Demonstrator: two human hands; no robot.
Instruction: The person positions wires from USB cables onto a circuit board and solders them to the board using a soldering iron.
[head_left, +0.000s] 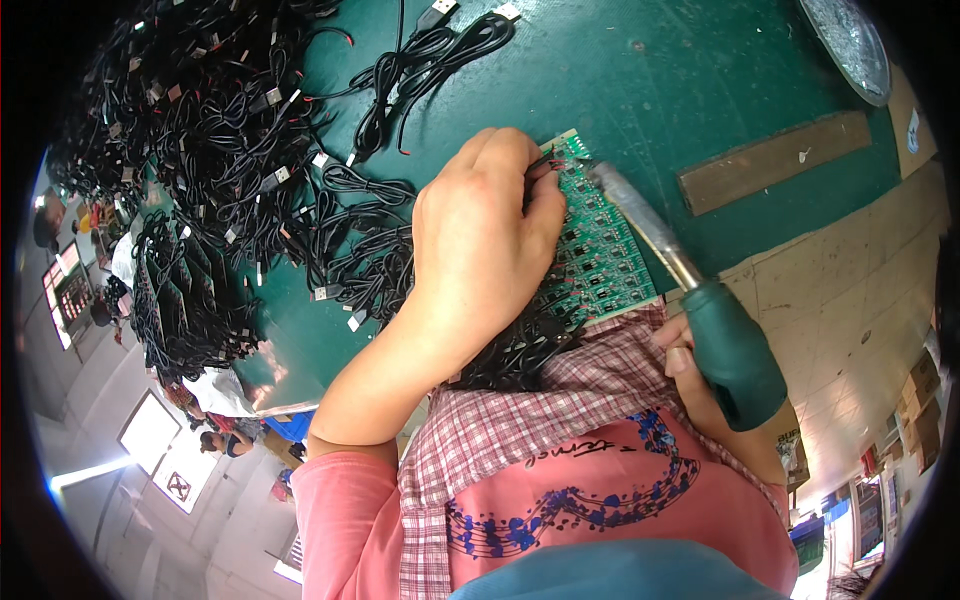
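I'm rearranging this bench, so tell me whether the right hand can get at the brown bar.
Probably yes: the brown bar lies on the green table, right of the circuit board, with nothing covering it. The soldering iron in the right hand is likely the main hindrance.

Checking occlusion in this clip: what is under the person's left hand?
Black cables show along the left side of the left hand, and a green circuit board along its right. Whatever lies directly beneath the palm is covered and cannot be seen.
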